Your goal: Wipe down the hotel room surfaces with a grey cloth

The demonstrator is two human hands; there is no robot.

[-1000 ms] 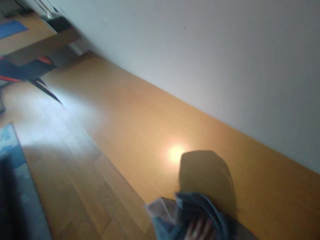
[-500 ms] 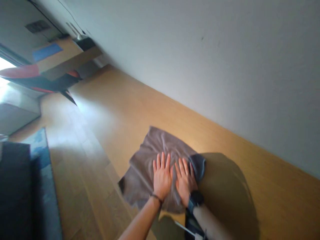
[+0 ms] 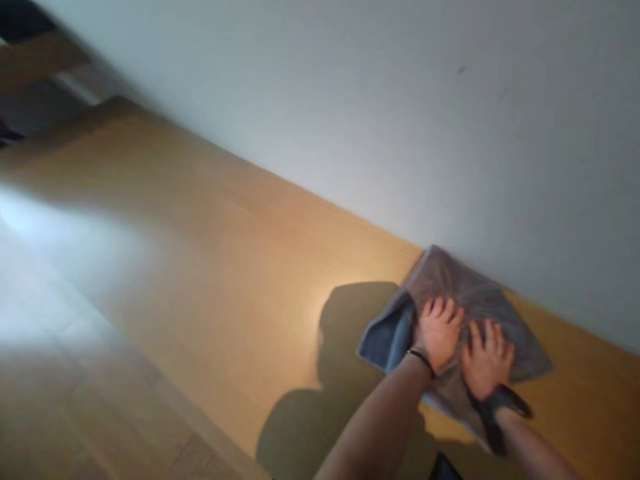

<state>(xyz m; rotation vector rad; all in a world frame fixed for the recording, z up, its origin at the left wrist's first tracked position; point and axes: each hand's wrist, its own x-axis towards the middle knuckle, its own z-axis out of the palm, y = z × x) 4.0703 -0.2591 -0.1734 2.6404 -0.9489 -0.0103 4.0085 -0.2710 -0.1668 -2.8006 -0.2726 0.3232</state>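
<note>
A grey-brown cloth [image 3: 475, 291] lies on the wooden surface [image 3: 240, 267], its far corner up against the wall. One edge at its left is folded over and shows a blue-grey underside. My left hand [image 3: 440, 333] presses down on the middle of the cloth, palm down, fingers slightly bent and apart; a thin dark band is round the wrist. Just right of it, my right hand [image 3: 487, 360] also rests on the cloth with fingers spread, and a dark watch [image 3: 505, 400] is on that wrist. Both hands are a little blurred.
A pale wall [image 3: 350, 113] runs along the far edge of the wooden surface. Plank flooring [image 3: 75, 393] lies to the lower left. Part of a wooden piece of furniture [image 3: 43, 60] stands at the upper left. My shadow falls beside the cloth.
Both hands and the cloth have moved right and closer to the wall. The cloth's folded part now shows on its left instead of its right. The view has turned right.
</note>
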